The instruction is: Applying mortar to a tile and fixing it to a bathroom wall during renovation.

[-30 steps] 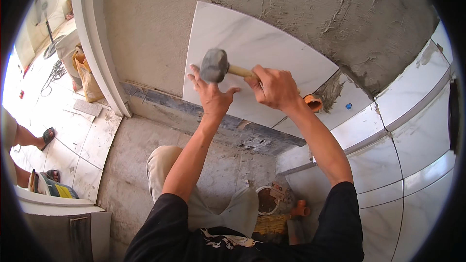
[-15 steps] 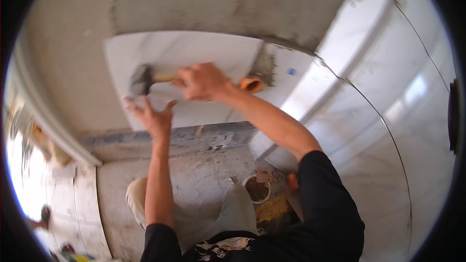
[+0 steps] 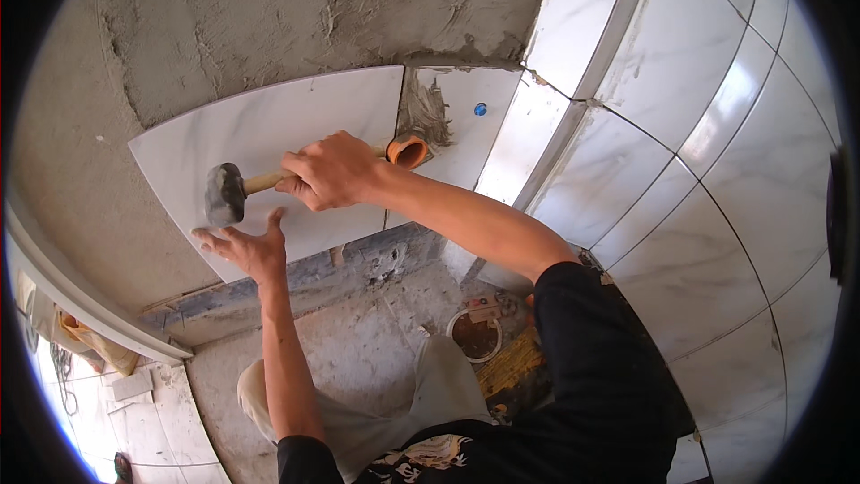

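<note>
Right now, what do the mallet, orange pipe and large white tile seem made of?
Mallet head: probably rubber, matt dark grey.
Mallet handle: likely wood, pale tan.
Orange pipe: apparently plastic, smooth, uniformly coloured.
Large white tile: ceramic or porcelain, it seems; smooth, faintly grey-veined face.

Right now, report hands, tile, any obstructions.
Right hand: grip closed on mallet, head over white tile. Left hand: open, at tile's left end. Orange pipe juts out by tile's right edge.

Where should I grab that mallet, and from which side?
Probably by the mallet's wooden handle, coming from the right, where the right hand grips it. The handle is slim and straight and points rightward, away from the bulky dark head, which is close to the left hand.
</note>
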Demonstrator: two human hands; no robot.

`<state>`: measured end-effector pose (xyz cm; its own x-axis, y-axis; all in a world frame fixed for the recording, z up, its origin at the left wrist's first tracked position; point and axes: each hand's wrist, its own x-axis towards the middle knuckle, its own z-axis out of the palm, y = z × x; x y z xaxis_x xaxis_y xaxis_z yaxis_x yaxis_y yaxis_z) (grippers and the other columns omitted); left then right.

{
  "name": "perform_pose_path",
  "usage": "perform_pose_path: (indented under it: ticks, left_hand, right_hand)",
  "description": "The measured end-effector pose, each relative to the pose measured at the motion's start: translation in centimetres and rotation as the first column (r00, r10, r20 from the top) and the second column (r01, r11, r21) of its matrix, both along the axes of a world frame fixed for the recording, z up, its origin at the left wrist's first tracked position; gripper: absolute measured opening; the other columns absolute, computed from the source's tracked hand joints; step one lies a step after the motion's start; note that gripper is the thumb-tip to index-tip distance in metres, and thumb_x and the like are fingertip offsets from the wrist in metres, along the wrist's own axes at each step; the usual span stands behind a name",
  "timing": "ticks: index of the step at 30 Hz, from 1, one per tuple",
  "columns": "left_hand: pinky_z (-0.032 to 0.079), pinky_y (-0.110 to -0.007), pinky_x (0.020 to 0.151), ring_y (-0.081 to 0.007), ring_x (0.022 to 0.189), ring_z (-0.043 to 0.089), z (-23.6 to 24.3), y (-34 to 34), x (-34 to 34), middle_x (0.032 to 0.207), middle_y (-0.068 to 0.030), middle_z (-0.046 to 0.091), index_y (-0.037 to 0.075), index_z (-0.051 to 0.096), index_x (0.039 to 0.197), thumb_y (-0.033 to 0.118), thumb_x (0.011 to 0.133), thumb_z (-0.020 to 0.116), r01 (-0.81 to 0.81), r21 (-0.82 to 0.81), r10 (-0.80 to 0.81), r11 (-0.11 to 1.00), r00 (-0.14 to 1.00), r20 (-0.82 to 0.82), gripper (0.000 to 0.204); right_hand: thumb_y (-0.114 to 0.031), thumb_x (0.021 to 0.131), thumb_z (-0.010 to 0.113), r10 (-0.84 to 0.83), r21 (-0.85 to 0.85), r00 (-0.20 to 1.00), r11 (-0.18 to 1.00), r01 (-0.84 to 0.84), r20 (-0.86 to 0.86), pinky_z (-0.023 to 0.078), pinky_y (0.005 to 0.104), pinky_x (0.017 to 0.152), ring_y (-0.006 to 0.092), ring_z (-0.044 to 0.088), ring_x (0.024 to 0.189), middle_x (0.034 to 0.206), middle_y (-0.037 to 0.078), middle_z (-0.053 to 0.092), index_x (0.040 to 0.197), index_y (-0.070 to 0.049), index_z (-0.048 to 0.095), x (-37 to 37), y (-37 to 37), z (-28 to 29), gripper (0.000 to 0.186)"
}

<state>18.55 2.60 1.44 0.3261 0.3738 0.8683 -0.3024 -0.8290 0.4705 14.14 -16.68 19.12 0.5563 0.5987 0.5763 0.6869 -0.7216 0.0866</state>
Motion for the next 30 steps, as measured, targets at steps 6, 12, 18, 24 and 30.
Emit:
perform_pose_path:
  ticks: [6, 12, 18, 24, 30]
  left_hand:
    - [0.012, -0.072, 0.114, -0.0571, 0.147, 0.005, 0.0, -0.7, -0.1, 0.157, -0.0387, 0.012, 0.003, 0.019, 0.156, 0.050, 0.056, 0.094, 0.035, -0.016, -0.035, 0.999, 0.999, 0.007, 0.133]
    - [0.019, -0.072, 0.111, -0.0628, 0.142, 0.010, 1.3, -0.8, -1.8, 0.157, -0.0410, 0.007, 0.011, 0.018, 0.159, 0.050, 0.058, 0.094, 0.062, -0.146, -0.083, 0.987, 0.986, -0.142, 0.132]
    - [0.029, -0.083, 0.097, -0.0671, 0.141, 0.000, 1.3, -1.0, -1.7, 0.159, -0.0378, -0.007, 0.021, 0.007, 0.161, 0.036, 0.062, 0.093, 0.105, -0.187, -0.151, 0.977, 0.957, -0.248, 0.132]
    - [0.025, -0.069, 0.111, -0.0597, 0.145, 0.006, 1.7, 0.1, -2.5, 0.160, -0.0339, -0.001, 0.018, 0.012, 0.159, 0.040, 0.056, 0.097, 0.078, -0.277, -0.150, 0.958, 0.957, -0.249, 0.135]
    - [0.021, -0.067, 0.113, -0.0545, 0.147, 0.008, 2.9, 0.4, -2.5, 0.160, -0.0335, 0.004, 0.006, 0.015, 0.155, 0.035, 0.054, 0.098, 0.082, -0.408, -0.181, 0.909, 0.961, -0.211, 0.135]
  right_hand:
    - [-0.037, 0.088, 0.068, 0.018, 0.008, 1.000, 1.000, -0.018, 0.000, 0.052, 0.0452, 0.051, 0.0335, 0.067, 0.058, 0.066, 0.010, 0.067, 0.076, -0.009, 0.062, -0.1, -0.6, -0.4, 0.031]
    - [-0.038, 0.089, 0.067, -0.043, 0.017, 0.997, 0.999, 0.044, -0.059, 0.052, 0.0455, 0.054, 0.0369, 0.066, 0.060, 0.064, 0.014, 0.066, 0.078, -0.009, 0.064, 1.0, -0.6, -1.5, 0.031]
    - [-0.029, 0.092, 0.065, -0.039, 0.252, 0.978, 0.963, 0.092, -0.205, 0.049, 0.0448, 0.055, 0.0384, 0.065, 0.061, 0.064, 0.016, 0.064, 0.084, -0.005, 0.064, -4.0, -3.4, -4.1, 0.025]
    - [-0.027, 0.096, 0.062, 0.034, 0.472, 0.843, 0.841, 0.266, -0.536, 0.037, 0.0344, 0.052, 0.0161, 0.045, 0.055, 0.060, 0.008, 0.050, 0.081, 0.001, 0.061, -12.4, -8.4, -14.7, 0.032]
    - [-0.029, 0.096, 0.067, 0.017, 0.405, 0.520, 0.649, 0.644, -0.854, 0.037, 0.0344, 0.054, 0.0076, 0.044, 0.062, 0.062, 0.001, 0.049, 0.077, -0.001, 0.055, -21.9, -12.0, -24.4, 0.035]
